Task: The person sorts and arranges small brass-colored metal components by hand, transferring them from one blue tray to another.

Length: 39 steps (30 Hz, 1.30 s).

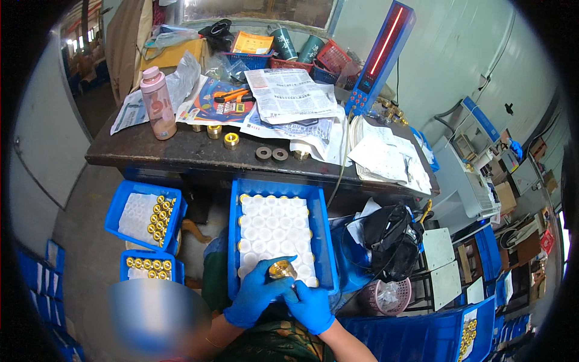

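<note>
In blue gloves, both of my hands meet over the near end of a blue plastic bin (329,253). Between them is a round brass fitting (281,269), tilted so that its hollow end shows. My left hand (256,298) is closed around it from the left, thumb and fingers on its sides. From the right, my right hand (310,306) pinches its lower edge with the fingertips. Inside the bin, a white paper sheet (274,226) covers rows of round pieces, with gold rims peeking out along its edges.
Two smaller blue bins (114,208) with brass fittings stand to the left. Ahead, a dark table (199,154) carries a pink bottle (158,105), newspapers (292,96), metal rings (263,153) and a blue gauge with a red light bar (377,60). At right sits a black bag (392,241).
</note>
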{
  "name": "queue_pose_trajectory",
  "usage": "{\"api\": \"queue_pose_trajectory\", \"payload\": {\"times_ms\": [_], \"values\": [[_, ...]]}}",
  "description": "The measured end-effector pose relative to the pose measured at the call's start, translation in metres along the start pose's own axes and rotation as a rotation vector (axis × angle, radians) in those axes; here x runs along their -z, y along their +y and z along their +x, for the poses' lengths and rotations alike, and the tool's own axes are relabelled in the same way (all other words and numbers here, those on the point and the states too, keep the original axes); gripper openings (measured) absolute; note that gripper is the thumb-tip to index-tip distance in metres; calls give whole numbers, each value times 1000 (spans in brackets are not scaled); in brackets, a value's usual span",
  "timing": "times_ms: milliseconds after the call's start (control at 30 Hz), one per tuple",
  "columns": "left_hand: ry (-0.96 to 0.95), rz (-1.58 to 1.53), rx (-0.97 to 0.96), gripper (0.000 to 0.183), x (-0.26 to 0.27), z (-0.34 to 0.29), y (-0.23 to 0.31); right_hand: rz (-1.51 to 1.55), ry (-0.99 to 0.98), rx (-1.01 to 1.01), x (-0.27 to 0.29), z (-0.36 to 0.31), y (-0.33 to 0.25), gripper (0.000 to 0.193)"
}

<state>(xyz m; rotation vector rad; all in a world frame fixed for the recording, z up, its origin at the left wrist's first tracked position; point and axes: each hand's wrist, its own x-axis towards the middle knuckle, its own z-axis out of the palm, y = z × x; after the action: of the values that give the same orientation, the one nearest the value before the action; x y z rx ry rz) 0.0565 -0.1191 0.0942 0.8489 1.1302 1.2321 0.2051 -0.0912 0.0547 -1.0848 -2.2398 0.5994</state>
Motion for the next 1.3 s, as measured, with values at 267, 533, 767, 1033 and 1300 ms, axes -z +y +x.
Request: {"api": "queue_pose_trajectory", "payload": {"times_ms": [267, 533, 767, 1033, 1300], "values": [[-64, -336, -61, 50, -7, 3, -2, 172, -102, -45, 3, 3, -18, 14], [-35, -130, -92, 61, 4, -6, 0, 159, -176, -179, 3, 0, -17, 15], [137, -66, -61, 51, 24, -7, -21, 124, -308, -222, -12, 9, -17, 24], [712, 279, -371, 41, 129, -19, -24, 209, -212, -291, -4, 4, 39, 32], [1324, 769, -213, 33, 307, -113, -128, 620, -123, -777, 1, 25, 29, 33]]}}
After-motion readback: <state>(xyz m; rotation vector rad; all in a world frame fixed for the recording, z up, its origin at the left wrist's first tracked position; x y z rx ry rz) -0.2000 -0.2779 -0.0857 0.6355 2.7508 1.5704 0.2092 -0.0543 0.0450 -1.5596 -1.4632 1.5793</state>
